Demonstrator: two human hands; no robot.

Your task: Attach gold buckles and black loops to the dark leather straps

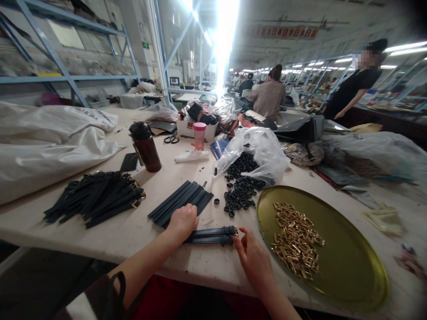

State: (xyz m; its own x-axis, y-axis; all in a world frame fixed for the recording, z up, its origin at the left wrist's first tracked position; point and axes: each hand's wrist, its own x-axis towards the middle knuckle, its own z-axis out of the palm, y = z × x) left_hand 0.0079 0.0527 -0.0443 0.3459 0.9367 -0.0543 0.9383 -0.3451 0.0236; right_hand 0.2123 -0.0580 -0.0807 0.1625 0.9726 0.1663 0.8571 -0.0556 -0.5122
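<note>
Two dark straps [210, 235] with gold buckles lie side by side near the table's front edge. My left hand [183, 222] is closed, its curled fingers at the left end of these straps and over the front of a stack of flat black straps [180, 200]; what it grips is hidden. At the buckle end, my right hand [251, 255] has its thumb and forefinger around the gold buckle. A heap of buckled straps [100, 195] sits at the left. Small black loops [238, 191] spill from a clear plastic bag [267, 149].
An olive-gold tray [353, 266] with gold buckles [296, 240] is at the right. A dark bottle [147, 149], phone [129, 162], pink-lidded cup [199, 137] and scissors [171, 139] stand or lie farther back. A person in black [356, 84] is at the right.
</note>
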